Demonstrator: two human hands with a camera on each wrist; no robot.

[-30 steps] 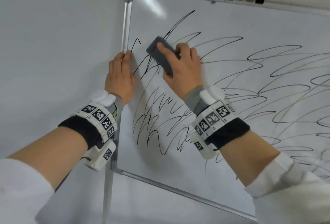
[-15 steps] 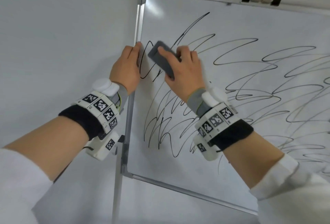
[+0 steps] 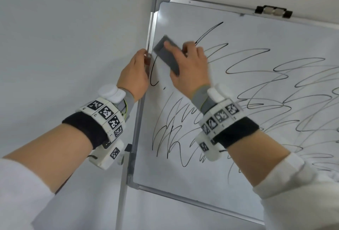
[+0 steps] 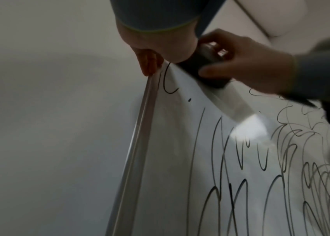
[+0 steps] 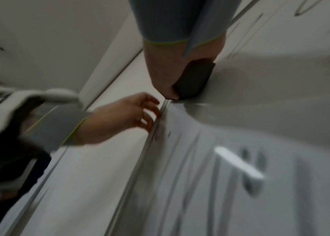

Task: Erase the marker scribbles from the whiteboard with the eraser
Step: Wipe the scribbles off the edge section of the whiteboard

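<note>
A whiteboard (image 3: 183, 174) on a stand carries black marker scribbles (image 3: 256, 86) over most of its face. My right hand (image 3: 189, 64) grips a grey eraser (image 3: 166, 53) and presses it flat on the board near the upper left corner. In the right wrist view the eraser (image 5: 194, 79) lies against the board under the palm. My left hand (image 3: 134, 75) holds the board's left frame edge (image 3: 149, 33), fingers curled round it. A short curved stroke (image 4: 168, 83) and a dot remain just below the eraser (image 4: 200, 67).
A plain pale wall (image 3: 73, 37) lies left of the board. A black and silver clip (image 3: 273, 11) sits on the top frame. The stand's grey pole (image 3: 122, 184) runs down below the left edge.
My right hand slid the eraser up and left toward the corner, wiping away strokes near the left edge. The left hand stays on the frame.
</note>
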